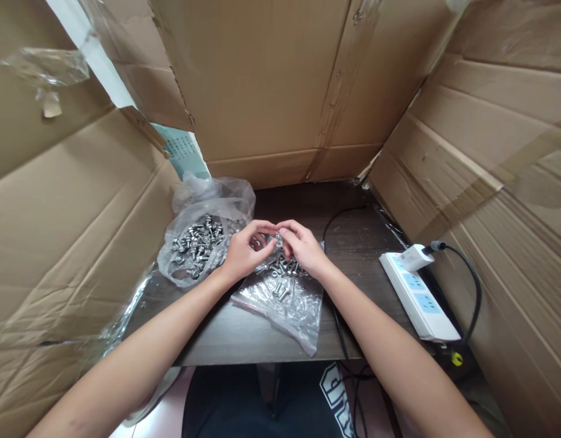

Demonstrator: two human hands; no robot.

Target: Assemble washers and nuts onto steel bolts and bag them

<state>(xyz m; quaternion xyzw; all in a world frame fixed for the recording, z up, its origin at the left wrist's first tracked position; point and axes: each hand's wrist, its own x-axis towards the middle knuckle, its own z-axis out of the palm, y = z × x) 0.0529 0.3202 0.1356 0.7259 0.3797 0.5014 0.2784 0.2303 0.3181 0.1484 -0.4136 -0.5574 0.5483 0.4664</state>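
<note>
From my end I see the left hand (246, 248) and the right hand (305, 248) meeting over the table (202, 344), the fingertips of both pinched on a small metal part (279, 241), mostly hidden by the fingers, so I cannot make out its exact shape. Just below them I have a pile of bolts (287, 266) on a flat clear bag (303, 325), with a couple lying apart, nearer the table's front edge. Beside the left hand sits an open plastic bag (182, 210) with many more screws (205, 240) in it. Well to the right, a white power strip (438, 328) carries a plugged-in adapter (416, 258), with a black cable (477, 286) curving away from it. Cardboard walls (271, 85) stand around the table on the left, far and right sides.
</note>
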